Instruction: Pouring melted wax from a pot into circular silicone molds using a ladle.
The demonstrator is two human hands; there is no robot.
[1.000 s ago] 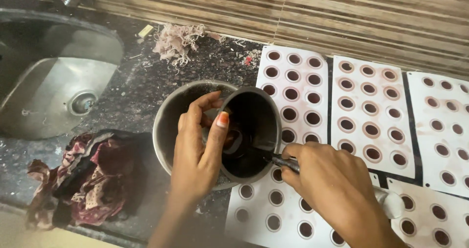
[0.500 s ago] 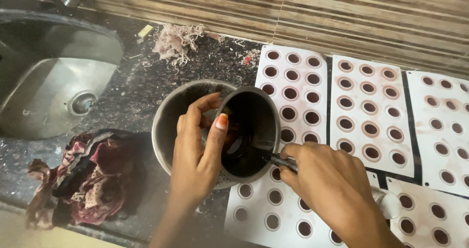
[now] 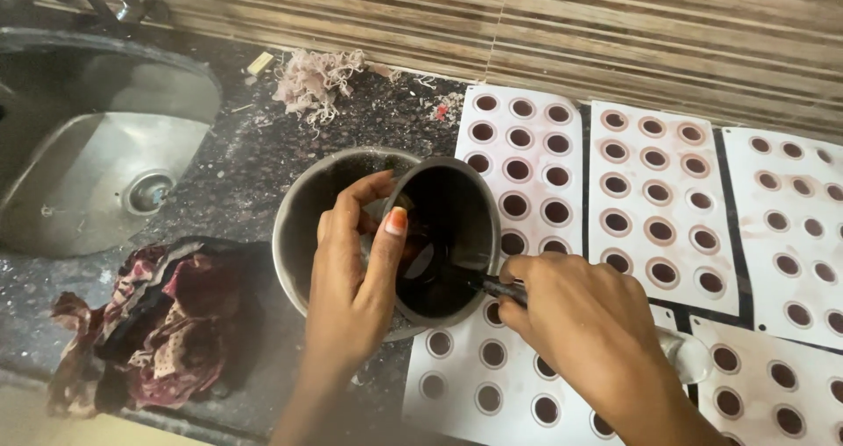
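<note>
Head view shows the left hand [image 3: 351, 279] gripping a tilted steel cup [image 3: 443, 240] over a larger steel pot [image 3: 303, 222] on the table [image 3: 237, 165], so dark liquid pools low. Right hand [image 3: 584, 323], grip closed on a thin tool [image 3: 496, 286], reaches it there, beside white moulds [image 3: 575, 161].

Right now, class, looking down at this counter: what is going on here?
A person's left hand tilts a small metal cup of dark liquid over a larger steel bowl. The right hand holds a thin tool dipped into the cup. Beside them lie white mould sheets, their round cavities filled dark. A crumpled cloth lies to the left, below the sink.
</note>
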